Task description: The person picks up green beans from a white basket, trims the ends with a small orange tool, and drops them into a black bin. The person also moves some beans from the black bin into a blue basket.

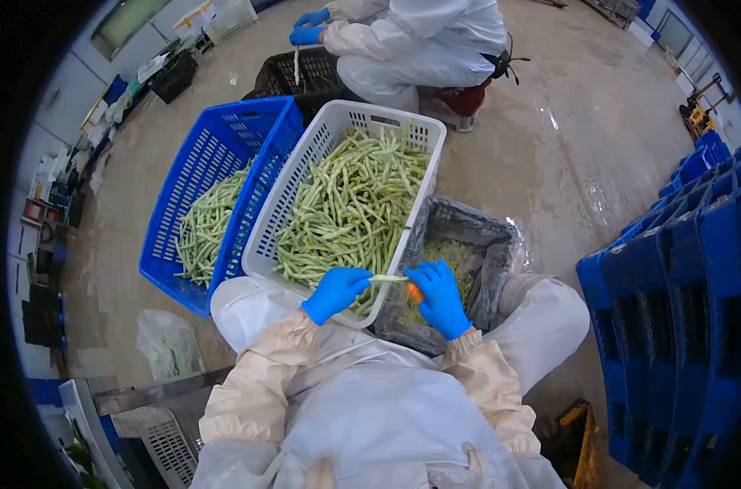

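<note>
Head view: hands level, nearly closed, pinching bean (orange handle in right).

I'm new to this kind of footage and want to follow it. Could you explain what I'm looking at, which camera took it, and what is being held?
There is no machine here: a person is working with their own two hands, in blue gloves. The single picture comes from a camera on their head, looking forward and down.

The left hand holds one end of a pale green bean. The right hand is at its other end and also holds an orange object, mostly hidden by the fingers.

On the floor in front stands a white crate heaped with beans. A blue crate with more beans is on its left, and a dark-lined container holding green scraps on its right. Beyond sits another person in white.
</note>
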A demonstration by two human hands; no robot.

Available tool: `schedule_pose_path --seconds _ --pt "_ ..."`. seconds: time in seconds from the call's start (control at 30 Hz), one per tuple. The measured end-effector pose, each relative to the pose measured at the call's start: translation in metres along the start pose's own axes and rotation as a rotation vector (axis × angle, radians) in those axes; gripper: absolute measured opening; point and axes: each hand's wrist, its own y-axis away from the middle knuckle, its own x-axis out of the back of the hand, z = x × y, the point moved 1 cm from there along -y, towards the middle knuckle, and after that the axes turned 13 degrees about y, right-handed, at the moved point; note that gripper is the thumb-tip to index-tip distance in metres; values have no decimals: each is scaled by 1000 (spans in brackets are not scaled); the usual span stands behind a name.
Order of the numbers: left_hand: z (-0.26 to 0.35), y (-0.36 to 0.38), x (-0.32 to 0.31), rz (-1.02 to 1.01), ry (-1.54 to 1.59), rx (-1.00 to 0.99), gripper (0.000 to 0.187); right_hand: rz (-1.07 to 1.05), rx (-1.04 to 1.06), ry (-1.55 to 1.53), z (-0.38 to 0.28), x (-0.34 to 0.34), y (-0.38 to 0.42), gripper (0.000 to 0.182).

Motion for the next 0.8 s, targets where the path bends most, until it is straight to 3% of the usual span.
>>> schedule_pose_path --seconds 0.2,0.27,0.3,0.37,0.4,0.47,0.5,0.57,0.6,0.67,0.73,0.77,0.8 --pt "-5 1 -1 22 -193 -246 21 -187 -39 -16 -1 -8 5 22" --pt "-4 0 -1 29 -238 -199 19 53 -112 -113 -3 -16 7 17" --pt "-6 0 -4 31 -234 -198 19 48 -110 -112 -3 -24 8 17" --pt "-12 -1 -18 166 97 -129 18 120 -594 -714 -3 -37 11 14" --pt "-15 -1 -25 172 100 -128 18 114 -590 -714 -3 -40 11 14" --pt "-22 -4 -41 104 531 104 20 145 -709 -1213 -6 -37 4 16" --pt "-26 -8 -44 112 539 104 20 134 -705 -1210 -8 -38 4 16" --pt "-29 -12 -40 204 1198 100 21 -19 -675 -1083 -17 -43 10 17" --pt "-29 -14 -19 171 1481 20 22 -11 -712 -1100 -10 -54 18 17" --pt "-41 -22 48 332 1621 -185 21 70 -784 -1107 2 -54 23 17" --pt "-31 2 135 502 1471 -468 16 156 -860 -1111 15 -52 26 16" --pt "-41 11 187 448 1902 -542 15 232 -977 -1088 22 -50 29 16" --pt "-24 32 218 737 1564 -600 15 312 -1092 -1063 30 -49 31 16"
